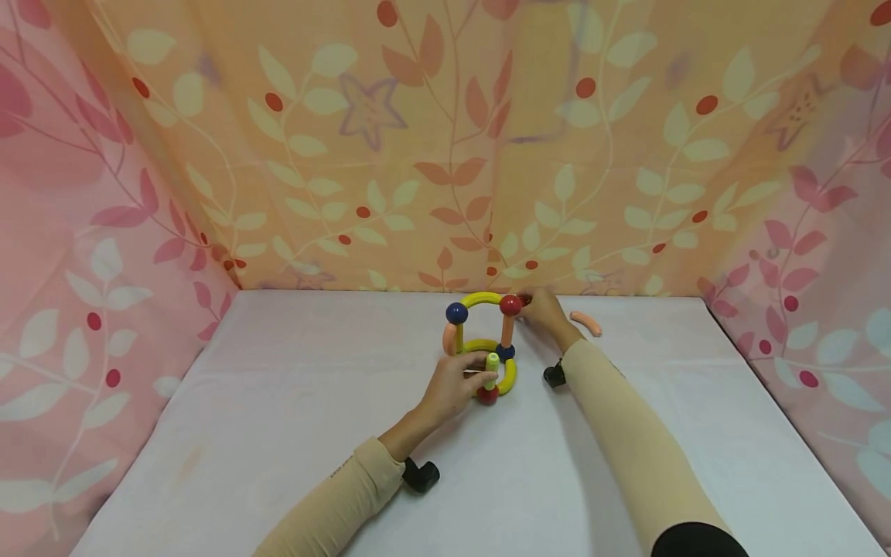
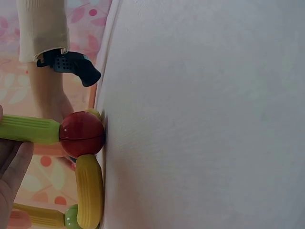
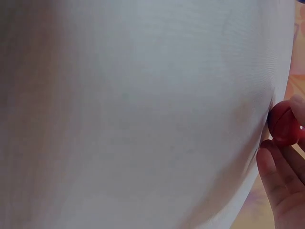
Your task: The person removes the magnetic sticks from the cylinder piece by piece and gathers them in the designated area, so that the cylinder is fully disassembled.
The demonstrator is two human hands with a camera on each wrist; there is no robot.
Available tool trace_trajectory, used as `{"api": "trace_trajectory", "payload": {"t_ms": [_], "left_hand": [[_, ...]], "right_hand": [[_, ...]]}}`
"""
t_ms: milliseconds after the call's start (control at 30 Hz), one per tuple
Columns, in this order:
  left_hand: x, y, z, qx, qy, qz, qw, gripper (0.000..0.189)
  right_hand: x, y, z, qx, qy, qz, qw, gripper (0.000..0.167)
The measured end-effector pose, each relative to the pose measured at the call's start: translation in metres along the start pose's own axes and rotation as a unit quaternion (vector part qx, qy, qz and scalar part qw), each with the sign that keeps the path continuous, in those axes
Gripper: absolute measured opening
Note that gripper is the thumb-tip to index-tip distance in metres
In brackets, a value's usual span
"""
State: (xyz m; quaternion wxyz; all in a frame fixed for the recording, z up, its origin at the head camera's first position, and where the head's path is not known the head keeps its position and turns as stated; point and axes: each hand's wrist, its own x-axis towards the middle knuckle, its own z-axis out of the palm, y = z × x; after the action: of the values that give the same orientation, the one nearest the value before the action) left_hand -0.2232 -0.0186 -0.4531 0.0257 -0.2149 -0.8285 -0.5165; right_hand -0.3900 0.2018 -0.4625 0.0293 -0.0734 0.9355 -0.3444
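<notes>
Head view: pinching green rod (image 1: 493, 363) in left hand (image 1: 452, 384), upright over lower red ball (image 1: 488, 397) of ball-and-rod frame (image 1: 481, 298) on table (image 1: 313, 418); with right hand (image 1: 546, 313) between upper red ball (image 1: 510, 305) and loose orange rod (image 1: 586, 323). Left wrist: shows rod and curved yellow rod (image 2: 89, 191) against lower red ball. Right wrist: holding red ball (image 3: 282, 125) in fingers (image 3: 273, 180) of right hand.

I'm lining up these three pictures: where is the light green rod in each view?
Head: light green rod below and slightly right of centre, in the left hand, above a red ball.
Left wrist: at the left edge, about mid-height, lying sideways, its right end meeting that ball.
Right wrist: not in it.
Shared landmark: the right hand, partly hidden in the left wrist view, at the right edge in its own.
</notes>
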Motion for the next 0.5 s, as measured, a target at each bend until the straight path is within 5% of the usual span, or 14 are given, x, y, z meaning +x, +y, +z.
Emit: {"api": "trace_trajectory", "payload": {"t_ms": [500], "left_hand": [[-0.001, 0.002, -0.001, -0.003, -0.001, -0.004, 1.0000, 0.031]], "right_hand": [[-0.012, -0.003, -0.010, 0.028, 0.007, -0.015, 0.9995, 0.044]]}}
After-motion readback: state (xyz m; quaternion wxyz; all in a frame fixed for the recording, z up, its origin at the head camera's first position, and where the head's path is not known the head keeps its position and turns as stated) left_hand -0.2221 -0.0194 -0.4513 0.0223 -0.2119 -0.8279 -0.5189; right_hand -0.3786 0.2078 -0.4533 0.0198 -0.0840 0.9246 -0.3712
